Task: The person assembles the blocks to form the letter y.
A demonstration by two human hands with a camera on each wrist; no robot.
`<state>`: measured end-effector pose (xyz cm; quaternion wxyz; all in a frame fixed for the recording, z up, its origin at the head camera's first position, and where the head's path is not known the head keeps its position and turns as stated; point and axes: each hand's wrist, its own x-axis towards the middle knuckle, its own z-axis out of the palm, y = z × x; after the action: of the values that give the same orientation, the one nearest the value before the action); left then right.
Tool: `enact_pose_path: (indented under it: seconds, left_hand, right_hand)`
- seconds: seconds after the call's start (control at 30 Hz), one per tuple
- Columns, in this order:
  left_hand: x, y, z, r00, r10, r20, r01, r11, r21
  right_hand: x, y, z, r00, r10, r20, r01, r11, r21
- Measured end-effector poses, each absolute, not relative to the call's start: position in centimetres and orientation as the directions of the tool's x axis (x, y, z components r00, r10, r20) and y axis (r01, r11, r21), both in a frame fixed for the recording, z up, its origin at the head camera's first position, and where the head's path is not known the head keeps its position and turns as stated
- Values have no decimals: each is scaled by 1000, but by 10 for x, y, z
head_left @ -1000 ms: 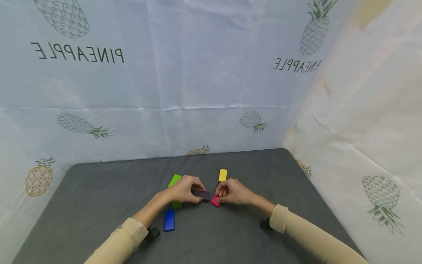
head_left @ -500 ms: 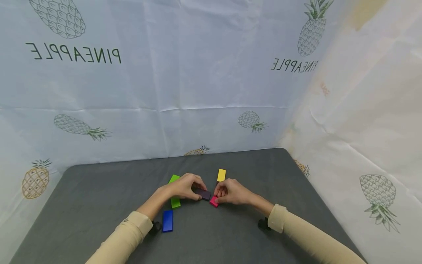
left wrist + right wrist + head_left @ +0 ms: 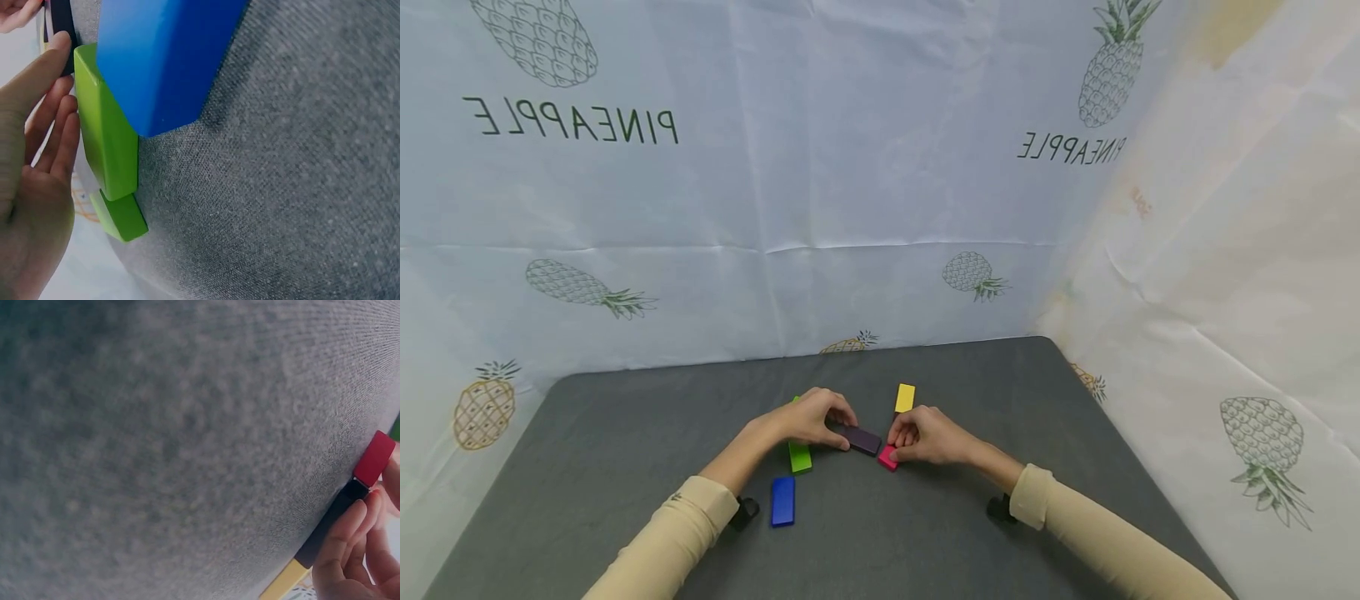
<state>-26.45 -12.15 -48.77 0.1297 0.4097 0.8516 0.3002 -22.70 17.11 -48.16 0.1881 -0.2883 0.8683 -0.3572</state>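
My left hand holds the left end of a dark purple block between thumb and fingers. The thumb lies against this dark block in the left wrist view, with the other fingers stretched below. A small pinkish-red block is pinched by my right hand, close to the dark block's right end. In the right wrist view, the red block meets another dark block that leads to a yellow block. The right fingers rest along that second dark block, mostly hidden in the head view.
Under and beside my left wrist lie green blocks, partly covered in the head view. A blue block lies nearer to me. The yellow block sits beyond my right hand. A pineapple-print cloth hangs behind the grey table.
My left hand has slid left along the dark purple block, so more of it shows. The block has turned, its right end now angled toward the red block. My right hand has barely moved.
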Motion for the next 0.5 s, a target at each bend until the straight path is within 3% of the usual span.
enact_pose_path:
  seconds: [0.5]
  left_hand:
    - [-265,-114,-488,-592,803,66,665,441,603]
  right_hand:
    - [-227,172,-482,-757,-644,-114,-375,571,-730]
